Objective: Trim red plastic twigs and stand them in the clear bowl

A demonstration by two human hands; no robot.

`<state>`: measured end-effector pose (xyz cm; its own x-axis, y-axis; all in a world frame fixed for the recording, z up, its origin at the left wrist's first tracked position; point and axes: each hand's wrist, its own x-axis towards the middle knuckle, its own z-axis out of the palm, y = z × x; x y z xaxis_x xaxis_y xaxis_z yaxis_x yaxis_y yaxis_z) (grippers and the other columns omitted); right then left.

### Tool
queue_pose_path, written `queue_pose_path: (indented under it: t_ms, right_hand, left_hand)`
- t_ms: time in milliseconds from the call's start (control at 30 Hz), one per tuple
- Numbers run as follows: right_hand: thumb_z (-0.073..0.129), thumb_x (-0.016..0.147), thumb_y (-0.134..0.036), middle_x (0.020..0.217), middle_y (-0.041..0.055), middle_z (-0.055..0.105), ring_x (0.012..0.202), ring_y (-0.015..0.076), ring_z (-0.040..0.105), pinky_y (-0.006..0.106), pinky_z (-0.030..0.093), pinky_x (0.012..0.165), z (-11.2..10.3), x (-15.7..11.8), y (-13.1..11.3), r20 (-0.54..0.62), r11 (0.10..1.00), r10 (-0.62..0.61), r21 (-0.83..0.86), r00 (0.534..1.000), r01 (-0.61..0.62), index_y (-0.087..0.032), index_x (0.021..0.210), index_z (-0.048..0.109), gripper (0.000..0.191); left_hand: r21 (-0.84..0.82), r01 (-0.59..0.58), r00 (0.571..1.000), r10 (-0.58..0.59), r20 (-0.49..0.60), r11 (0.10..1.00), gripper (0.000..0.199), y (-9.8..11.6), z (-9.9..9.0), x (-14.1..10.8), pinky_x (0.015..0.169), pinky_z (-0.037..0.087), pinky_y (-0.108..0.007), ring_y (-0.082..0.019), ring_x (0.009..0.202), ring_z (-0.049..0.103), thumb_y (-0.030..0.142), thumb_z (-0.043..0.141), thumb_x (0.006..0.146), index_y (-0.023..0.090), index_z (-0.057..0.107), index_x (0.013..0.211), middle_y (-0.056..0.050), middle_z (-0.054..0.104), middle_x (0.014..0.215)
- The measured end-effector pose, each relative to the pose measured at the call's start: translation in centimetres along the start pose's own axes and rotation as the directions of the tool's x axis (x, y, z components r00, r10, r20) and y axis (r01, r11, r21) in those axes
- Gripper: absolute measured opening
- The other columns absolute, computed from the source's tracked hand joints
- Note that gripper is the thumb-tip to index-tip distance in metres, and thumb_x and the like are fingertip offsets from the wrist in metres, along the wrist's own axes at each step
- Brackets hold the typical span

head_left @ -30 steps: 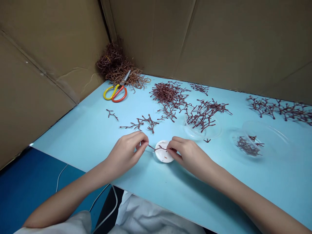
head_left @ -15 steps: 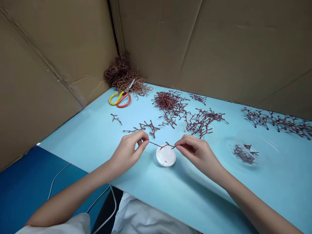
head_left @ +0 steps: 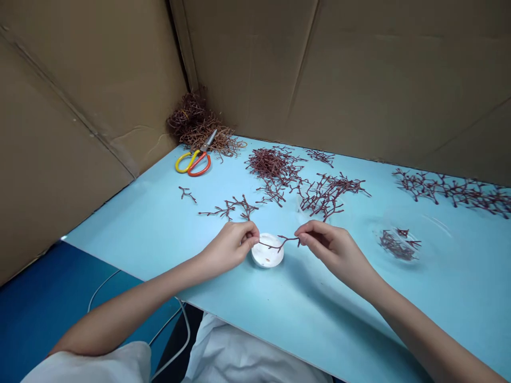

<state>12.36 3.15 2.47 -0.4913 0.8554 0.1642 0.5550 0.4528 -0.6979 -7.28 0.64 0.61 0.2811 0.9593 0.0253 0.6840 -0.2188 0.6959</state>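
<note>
A thin dark brown branched twig [head_left: 282, 245] is stretched between my two hands, over the rear part of a small white round dish [head_left: 267, 258]. My left hand [head_left: 231, 244] pinches its left end at the dish's left edge. To the right of the dish, my right hand [head_left: 335, 250] pinches the other end between thumb and finger. Behind my hands lie loose branched twigs [head_left: 243, 207] and a larger cluster of them [head_left: 323, 197].
Scissors [head_left: 200, 157] with yellow and red handles lie by a tangled heap [head_left: 199, 125] in the corner. A dense twig pile [head_left: 269, 162] is at the back. A clear container [head_left: 399, 246] holds small pieces; a twig row [head_left: 455, 192] lies behind it. Cardboard walls [head_left: 351, 69] enclose the blue table [head_left: 139, 229].
Both hands have moved right relative to the dish, carrying the twig with them. The whole view has shifted slightly.
</note>
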Motion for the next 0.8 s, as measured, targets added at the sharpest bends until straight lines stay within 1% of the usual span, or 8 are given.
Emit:
queue_pose_path:
  t_ms: [67, 100, 200, 300, 567, 700, 800]
  right_hand:
    - [0.042, 0.075, -0.025, 0.054, 0.0005, 0.054, 0.044, 0.0095, 0.044, 0.02, 0.033, 0.039, 0.4, 0.4, 0.2, 0.011, 0.996, 0.056, 0.075, 0.998, -0.056, -0.016, 0.068, 0.053, 0.015]
    - [0.042, 0.074, -0.026, 0.053, 0.0002, 0.053, 0.043, 0.0094, 0.043, 0.02, 0.032, 0.039, 0.6, 0.6, 0.3, 0.009, 0.994, 0.064, 0.089, 0.998, -0.065, -0.016, 0.068, 0.053, 0.015]
    - [0.042, 0.073, -0.025, 0.05, -0.0014, 0.049, 0.042, 0.0089, 0.04, 0.02, 0.029, 0.037, 1.3, 1.1, 0.4, 0.017, 0.996, 0.044, 0.083, 0.999, -0.045, -0.017, 0.065, 0.052, 0.016]
    - [0.041, 0.073, -0.023, 0.049, -0.0018, 0.048, 0.043, 0.0087, 0.039, 0.02, 0.029, 0.039, 1.6, 1.2, 0.2, 0.031, 0.996, 0.02, 0.088, 0.999, -0.022, -0.016, 0.063, 0.051, 0.015]
    - [0.041, 0.072, -0.016, 0.047, -0.0037, 0.046, 0.041, 0.0075, 0.037, 0.019, 0.027, 0.039, 2.0, 1.6, -0.4, 0.047, 0.997, -0.003, 0.08, 0.999, -0.001, -0.016, 0.062, 0.051, 0.014]
    - [0.042, 0.072, -0.013, 0.049, -0.0028, 0.05, 0.043, 0.0078, 0.041, 0.018, 0.029, 0.041, 2.4, 1.6, -0.4, 0.063, 0.995, -0.002, 0.097, 0.998, -0.004, -0.016, 0.061, 0.05, 0.014]
    - [0.042, 0.072, -0.011, 0.049, -0.0028, 0.051, 0.043, 0.0077, 0.041, 0.018, 0.03, 0.041, 2.6, 1.5, -0.2, 0.066, 0.995, -0.006, 0.103, 0.998, -0.001, -0.016, 0.061, 0.05, 0.014]
  left_hand:
    - [0.044, 0.018, 1.0, -0.019, 0.02, 0.999, 0.013, 0.2, 0.0, 0.1, 0.047, 0.03, -0.017, -0.008, 0.05, 0.044, 0.012, 0.041, 0.075, 0.014, 0.052, 0.068, 0.002, 0.051, 0.056]
    - [0.071, 0.027, 0.999, -0.029, 0.028, 0.997, 0.013, 0.2, 0.0, 0.1, 0.047, 0.031, -0.018, -0.008, 0.051, 0.045, 0.011, 0.041, 0.075, 0.013, 0.052, 0.068, 0.002, 0.052, 0.056]
    - [0.167, 0.047, 0.997, -0.057, 0.054, 0.985, 0.016, 0.5, 0.1, 0.1, 0.05, 0.032, -0.02, -0.011, 0.055, 0.048, 0.01, 0.039, 0.076, 0.013, 0.053, 0.07, -0.001, 0.054, 0.061]
    - [0.258, 0.054, 0.992, -0.081, 0.098, 0.965, 0.018, 0.8, 0.2, 0.1, 0.052, 0.033, -0.022, -0.014, 0.059, 0.051, 0.011, 0.036, 0.077, 0.014, 0.052, 0.07, -0.003, 0.056, 0.064]
    - [0.484, -0.005, 0.964, -0.125, 0.236, 0.875, 0.018, 2.3, -0.1, 0.7, 0.051, 0.036, -0.027, -0.023, 0.065, 0.056, 0.006, 0.035, 0.075, 0.012, 0.051, 0.072, -0.01, 0.059, 0.07]
    - [0.578, -0.04, 0.944, -0.159, 0.288, 0.815, 0.022, 3.2, -0.2, 1.0, 0.051, 0.039, -0.029, -0.026, 0.065, 0.058, -0.003, 0.036, 0.067, 0.011, 0.052, 0.075, -0.012, 0.059, 0.071]
    - [0.619, -0.06, 0.935, -0.174, 0.31, 0.783, 0.027, 3.6, -0.1, 1.1, 0.051, 0.039, -0.029, -0.028, 0.066, 0.058, -0.006, 0.036, 0.062, 0.01, 0.052, 0.076, -0.013, 0.059, 0.071]
